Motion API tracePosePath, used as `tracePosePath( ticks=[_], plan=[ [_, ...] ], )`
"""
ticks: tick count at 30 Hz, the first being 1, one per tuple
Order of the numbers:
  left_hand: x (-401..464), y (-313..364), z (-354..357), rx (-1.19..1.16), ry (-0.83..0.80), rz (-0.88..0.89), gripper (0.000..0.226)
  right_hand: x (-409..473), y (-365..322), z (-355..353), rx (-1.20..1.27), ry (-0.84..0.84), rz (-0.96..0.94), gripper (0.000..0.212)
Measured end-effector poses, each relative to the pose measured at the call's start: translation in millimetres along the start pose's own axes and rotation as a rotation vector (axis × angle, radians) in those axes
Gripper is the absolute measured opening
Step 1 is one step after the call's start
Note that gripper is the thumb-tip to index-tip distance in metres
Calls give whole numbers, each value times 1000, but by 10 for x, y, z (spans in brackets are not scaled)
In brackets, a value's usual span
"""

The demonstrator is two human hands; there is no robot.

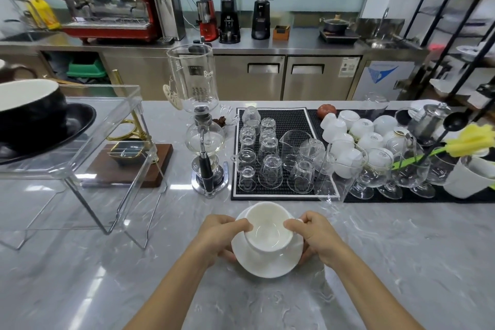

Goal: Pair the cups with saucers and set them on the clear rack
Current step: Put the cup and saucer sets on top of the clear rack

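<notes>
A white cup [267,228] sits upright on a white saucer [270,262] above the near middle of the marble counter. My left hand [222,236] grips the saucer's left side with its thumb on the cup's rim. My right hand [316,236] holds the saucer's right side, thumb at the cup's handle. The clear rack [88,147] stands to the left. On its top sits a black cup [29,110] on a black saucer [77,120].
A glass siphon brewer [203,126] stands behind the hands. A black mat [284,115] holds several upturned glasses. Farther right are several upturned white cups [361,128], stemmed glasses [375,169] and a yellow brush [471,142]. A wooden base [131,166] sits under the rack.
</notes>
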State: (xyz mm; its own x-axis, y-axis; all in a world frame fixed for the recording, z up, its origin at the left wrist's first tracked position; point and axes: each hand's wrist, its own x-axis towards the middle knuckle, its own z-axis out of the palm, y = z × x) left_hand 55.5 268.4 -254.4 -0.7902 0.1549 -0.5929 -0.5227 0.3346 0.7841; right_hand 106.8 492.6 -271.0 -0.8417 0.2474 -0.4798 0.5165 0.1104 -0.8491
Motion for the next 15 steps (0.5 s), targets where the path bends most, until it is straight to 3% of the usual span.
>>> tracePosePath(
  ticks=[7,15],
  plan=[
    [-267,-86,-172,-100,54,61,38,-131,-86,138,-52,-9,-82,57],
    [-615,-259,-512,-169,112,94,24,-382,-264,462,-108,-92,-144,70]
  ],
)
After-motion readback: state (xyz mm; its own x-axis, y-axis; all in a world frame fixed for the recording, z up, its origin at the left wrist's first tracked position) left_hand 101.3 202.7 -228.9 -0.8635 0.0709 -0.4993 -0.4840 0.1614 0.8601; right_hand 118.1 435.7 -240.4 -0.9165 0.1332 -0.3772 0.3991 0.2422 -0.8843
